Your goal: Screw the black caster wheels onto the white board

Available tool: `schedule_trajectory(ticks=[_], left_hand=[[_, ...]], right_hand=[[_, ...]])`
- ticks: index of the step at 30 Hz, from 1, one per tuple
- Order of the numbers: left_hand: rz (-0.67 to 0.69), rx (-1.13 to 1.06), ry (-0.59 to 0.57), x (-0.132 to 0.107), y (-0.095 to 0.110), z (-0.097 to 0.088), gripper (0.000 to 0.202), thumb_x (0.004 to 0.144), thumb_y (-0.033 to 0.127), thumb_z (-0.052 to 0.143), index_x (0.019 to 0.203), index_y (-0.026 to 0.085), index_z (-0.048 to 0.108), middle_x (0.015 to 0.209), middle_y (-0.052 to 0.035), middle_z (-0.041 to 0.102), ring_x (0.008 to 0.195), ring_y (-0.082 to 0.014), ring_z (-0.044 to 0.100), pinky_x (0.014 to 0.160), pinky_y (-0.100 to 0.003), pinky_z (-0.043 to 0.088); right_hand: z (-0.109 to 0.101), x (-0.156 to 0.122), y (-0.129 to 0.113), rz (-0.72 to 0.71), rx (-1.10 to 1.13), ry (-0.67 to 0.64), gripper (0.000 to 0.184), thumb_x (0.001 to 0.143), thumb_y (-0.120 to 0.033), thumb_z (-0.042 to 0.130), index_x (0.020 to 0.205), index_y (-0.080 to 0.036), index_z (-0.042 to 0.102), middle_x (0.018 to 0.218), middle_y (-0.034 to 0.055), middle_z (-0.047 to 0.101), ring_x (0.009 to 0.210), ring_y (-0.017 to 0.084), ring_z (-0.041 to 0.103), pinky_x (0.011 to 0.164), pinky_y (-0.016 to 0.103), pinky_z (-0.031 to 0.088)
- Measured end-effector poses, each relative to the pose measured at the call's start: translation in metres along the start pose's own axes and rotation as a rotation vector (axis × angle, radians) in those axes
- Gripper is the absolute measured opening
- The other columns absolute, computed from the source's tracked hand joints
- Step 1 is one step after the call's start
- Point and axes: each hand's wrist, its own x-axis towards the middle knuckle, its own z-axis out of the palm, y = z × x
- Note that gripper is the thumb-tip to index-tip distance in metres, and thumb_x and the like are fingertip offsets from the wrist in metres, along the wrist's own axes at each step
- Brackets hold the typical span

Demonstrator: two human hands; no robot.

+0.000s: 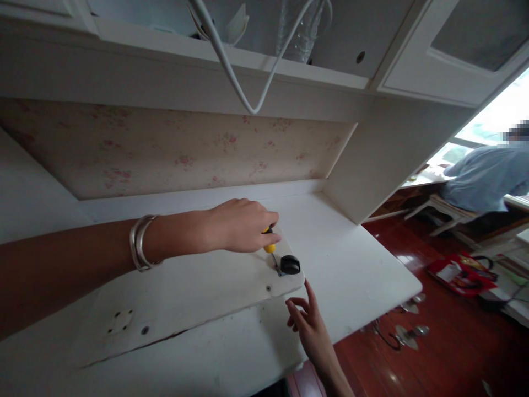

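Observation:
My left hand (242, 226), with silver bangles on its wrist, is closed round the yellow handle of a screwdriver (270, 247). The screwdriver's tip points down at the metal mount of a small black caster wheel (290, 265). The wheel sits at the right end of a long white board (185, 298) that lies flat on the white desk (351, 259). My right hand (308, 320) hovers just below the board's right end, fingers spread apart, holding nothing.
A screw (268, 288) shows in the board near the wheel, and a ring of small holes (120, 321) marks its left end. Metal parts (407, 331) lie on the red wood floor at right, beside a red bag (460, 273). A person sits at far right.

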Motion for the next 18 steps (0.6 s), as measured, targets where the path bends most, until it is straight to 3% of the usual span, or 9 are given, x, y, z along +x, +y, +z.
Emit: schedule_trajectory(ticks=[5,9,15,18], left_hand=[[-0.091,-0.014,0.136,-0.009,0.0,0.003,0.043,0.093,0.052,0.04,0.089,0.021,0.068,0.077,-0.0066,0.07,0.071,-0.022,0.064,0.063,-0.032,0.04],[-0.247,-0.003,0.179,-0.033,-0.011,0.002,0.042,0.092,0.055,0.043,0.089,0.023,0.069,0.076,-0.0036,0.07,0.068,-0.019,0.063,0.061,-0.03,0.038],[-0.445,-0.038,0.263,-0.097,-0.027,0.006,0.038,0.092,0.056,0.045,0.097,0.024,0.066,0.085,-0.0024,0.072,0.075,-0.0206,0.066,0.067,-0.032,0.044],[-0.545,-0.111,0.372,-0.135,-0.022,0.021,0.033,0.093,0.054,0.047,0.102,0.026,0.062,0.088,-0.001,0.071,0.072,-0.019,0.066,0.067,-0.032,0.05]], right_hand=[[-0.005,0.002,0.0,0.018,-0.014,-0.044,0.09,0.082,-0.058,0.062,0.155,-0.025,0.02,0.095,0.0035,0.068,0.061,0.016,0.059,0.057,0.03,0.044],[-0.01,0.004,0.0,0.03,-0.002,-0.069,0.09,0.08,-0.061,0.064,0.152,-0.024,0.025,0.096,0.0044,0.067,0.062,0.017,0.059,0.058,0.031,0.045],[-0.013,-0.006,-0.007,0.007,0.015,0.054,0.06,0.082,-0.06,0.062,0.127,-0.022,0.052,0.082,0.0014,0.062,0.057,0.014,0.049,0.052,0.028,0.041],[0.0,-0.019,-0.023,0.013,0.023,0.019,0.048,0.081,-0.061,0.064,0.108,-0.022,0.063,0.076,0.0006,0.059,0.056,0.013,0.048,0.051,0.028,0.039]])
